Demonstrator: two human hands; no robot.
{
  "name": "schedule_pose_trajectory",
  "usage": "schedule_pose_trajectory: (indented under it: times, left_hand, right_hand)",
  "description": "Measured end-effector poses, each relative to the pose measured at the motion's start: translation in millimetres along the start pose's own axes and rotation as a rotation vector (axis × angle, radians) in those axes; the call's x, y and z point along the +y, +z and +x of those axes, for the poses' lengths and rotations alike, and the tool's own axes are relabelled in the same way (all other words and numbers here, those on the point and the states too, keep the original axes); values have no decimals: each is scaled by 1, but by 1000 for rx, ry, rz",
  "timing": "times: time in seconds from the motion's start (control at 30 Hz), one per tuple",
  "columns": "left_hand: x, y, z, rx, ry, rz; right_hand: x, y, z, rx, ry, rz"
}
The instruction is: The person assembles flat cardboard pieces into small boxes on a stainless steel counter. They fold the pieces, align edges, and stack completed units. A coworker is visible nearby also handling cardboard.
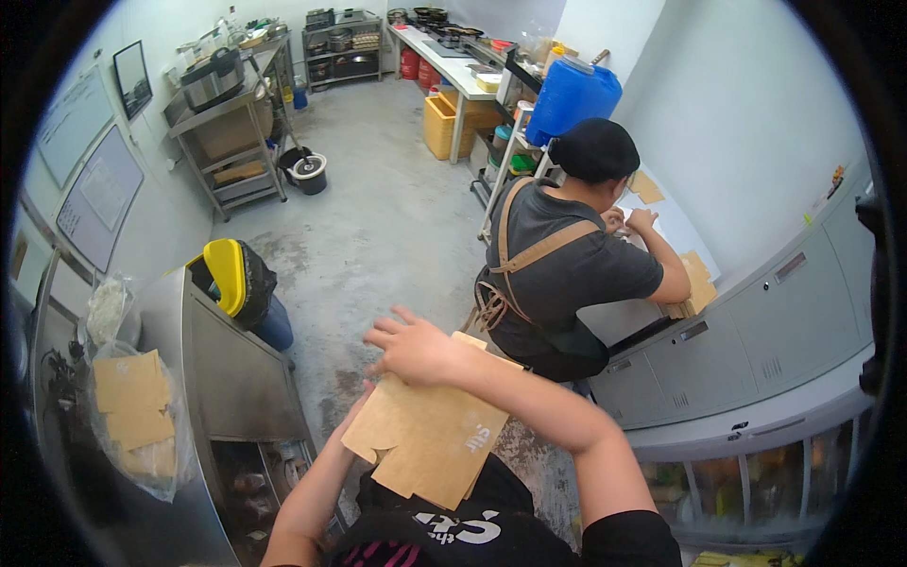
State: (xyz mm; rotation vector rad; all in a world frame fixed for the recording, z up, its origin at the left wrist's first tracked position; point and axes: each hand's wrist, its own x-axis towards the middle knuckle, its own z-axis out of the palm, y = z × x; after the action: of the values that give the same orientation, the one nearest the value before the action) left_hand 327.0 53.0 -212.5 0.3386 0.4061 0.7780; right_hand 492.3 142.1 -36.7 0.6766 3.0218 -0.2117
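A small stack of flattened brown cardboard boxes (425, 430), with notched edges and a white mark, is held in front of my body. My left hand (359, 404) grips the stack along its left side; most of its fingers are hidden by the cardboard. Across the far edge of the stack reaches my right hand (416, 348), its fingers spread and pointing left, with the palm over the cardboard.
At the right, a co-worker (567, 255) in a dark cap and tan-strapped apron bends over a white worktop with more cardboard (697, 283). Grey lockers (737, 350) stand nearby. To the left are a steel counter (227, 369) with bagged cardboard (137, 402) and a yellow-lidded bin (225, 274).
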Motion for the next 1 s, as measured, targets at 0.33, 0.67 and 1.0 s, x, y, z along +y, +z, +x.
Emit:
schedule_pose_trajectory:
  times: [0.33,0.67,1.0]
  left_hand:
    - [4,3,27,327,-8,387]
    - [6,129,99,-122,-85,1261]
    - [-111,220,247,-234,32,1001]
  right_hand:
    - [-101,157,-145,834,1285,1940]
    - [-65,167,-210,1399,1180,1505]
    - [36,110,-401,1661,1194,1257]
